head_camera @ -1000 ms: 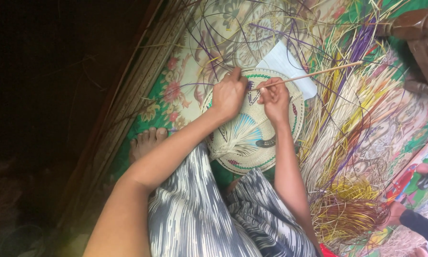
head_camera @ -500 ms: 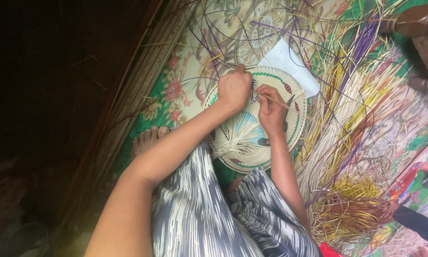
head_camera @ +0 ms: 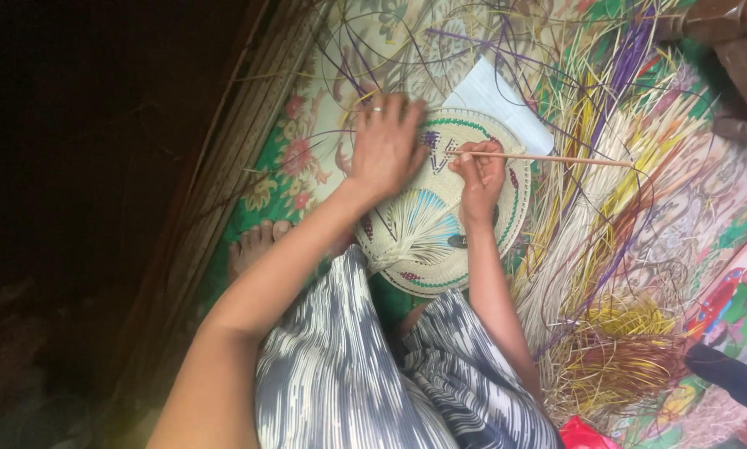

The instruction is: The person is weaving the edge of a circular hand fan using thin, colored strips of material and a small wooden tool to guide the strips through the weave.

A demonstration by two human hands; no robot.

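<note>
A round woven mat point(head_camera: 440, 266) of pale straw with a green border and a purple pattern lies on my lap. My left hand point(head_camera: 383, 145), with a ring on one finger, lies flat on its upper left edge, fingers spread. My right hand point(head_camera: 477, 170) pinches a thin wooden stick point(head_camera: 556, 159) that points to the right, its tip at the purple pattern. A bundle of pale and blue strands point(head_camera: 411, 229) fans out from the mat's middle.
Loose straw strips point(head_camera: 606, 208) in cream, yellow and purple are heaped at the right. A white paper sheet point(head_camera: 494, 104) lies behind the mat on a flowered floor cloth point(head_camera: 307, 150). My bare foot point(head_camera: 253, 245) shows left. Another person's dark sleeve point(head_camera: 731, 374) is at lower right.
My left hand has opened from a pinch and now lies flat on the mat's edge. The stick in my right hand has swung out and now points right.
</note>
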